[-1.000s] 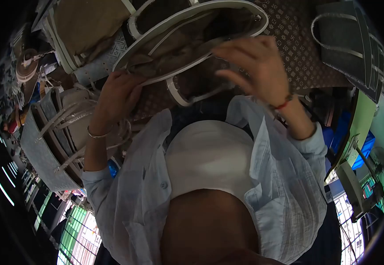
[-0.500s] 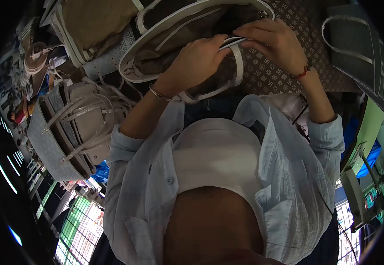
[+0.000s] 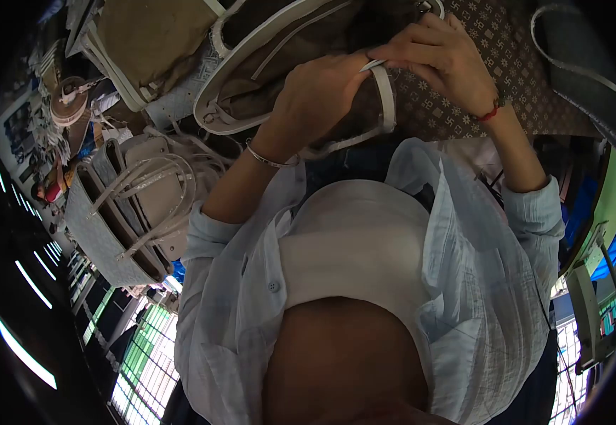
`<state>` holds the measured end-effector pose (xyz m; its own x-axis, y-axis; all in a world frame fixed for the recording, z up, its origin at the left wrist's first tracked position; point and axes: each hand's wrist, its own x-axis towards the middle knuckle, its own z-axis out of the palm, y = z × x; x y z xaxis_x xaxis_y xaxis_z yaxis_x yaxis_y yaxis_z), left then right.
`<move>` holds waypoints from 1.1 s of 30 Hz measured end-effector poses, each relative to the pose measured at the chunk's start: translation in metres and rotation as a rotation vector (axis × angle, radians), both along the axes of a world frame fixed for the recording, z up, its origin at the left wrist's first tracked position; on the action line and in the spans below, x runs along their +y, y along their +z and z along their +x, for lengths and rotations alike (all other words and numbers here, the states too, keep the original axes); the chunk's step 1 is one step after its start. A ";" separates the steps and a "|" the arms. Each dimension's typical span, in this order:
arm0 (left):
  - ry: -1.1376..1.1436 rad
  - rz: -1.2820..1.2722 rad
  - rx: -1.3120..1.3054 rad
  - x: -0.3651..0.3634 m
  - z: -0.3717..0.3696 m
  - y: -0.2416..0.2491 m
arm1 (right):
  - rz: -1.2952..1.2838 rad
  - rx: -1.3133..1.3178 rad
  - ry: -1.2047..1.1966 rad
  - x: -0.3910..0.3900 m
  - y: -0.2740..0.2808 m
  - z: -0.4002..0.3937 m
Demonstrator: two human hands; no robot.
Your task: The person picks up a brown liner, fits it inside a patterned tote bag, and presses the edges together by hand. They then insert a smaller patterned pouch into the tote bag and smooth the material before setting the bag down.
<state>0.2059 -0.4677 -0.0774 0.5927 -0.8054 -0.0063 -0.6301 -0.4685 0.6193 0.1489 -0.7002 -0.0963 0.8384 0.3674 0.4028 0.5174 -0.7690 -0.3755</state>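
A large open handbag (image 3: 205, 106) with a pale rim and brown lining lies in front of me. My left hand (image 3: 318, 92) is closed, thumb and fingers pinching the bag's near rim. On the same stretch of rim my right hand (image 3: 442, 64) is closed too, its fingertips almost touching the left ones. Between the fingers a short piece of white edge (image 3: 372, 65) shows; the rest is covered by the fingers. Just below it hangs a pale handle (image 3: 387, 99) of the bag, curving back toward my body.
Beneath the bag lies brown patterned material (image 3: 506, 92). Several grey and beige bags with looped handles (image 3: 127, 205) stand at the left. Another brown-lined bag (image 3: 149, 42) is at the upper left, near a roll of tape-like strip (image 3: 69, 103). A dark bag (image 3: 584, 64) sits at the right.
My hands have come closer together on the rim, and the dark gap between the edges there has narrowed to a white strip. The whole view has shifted slightly.
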 end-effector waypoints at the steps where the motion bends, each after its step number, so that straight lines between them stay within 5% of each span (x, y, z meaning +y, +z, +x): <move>1: -0.004 0.003 0.000 0.000 0.000 -0.002 | -0.028 -0.048 0.001 0.000 -0.001 -0.001; 4: -0.058 0.005 -0.130 0.002 0.000 -0.006 | -0.032 -0.056 -0.005 0.000 -0.001 -0.001; 13: -0.171 0.058 0.011 0.045 0.012 0.000 | -0.047 -0.123 -0.022 -0.015 0.002 -0.001; 16: -0.074 0.377 0.182 0.078 0.010 0.011 | -0.016 -0.151 -0.002 -0.005 0.005 0.003; 23: -0.090 0.118 -0.059 0.072 0.002 0.005 | -0.007 -0.190 0.118 0.072 -0.007 0.010; 33: -0.155 0.040 -0.347 0.087 0.006 -0.001 | -0.034 -0.200 0.143 0.005 -0.004 0.004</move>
<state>0.2121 -0.3806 -0.0786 0.4363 -0.8889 0.1399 -0.8644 -0.3708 0.3397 0.1532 -0.6952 -0.1001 0.6813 0.4928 0.5413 0.6836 -0.6927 -0.2297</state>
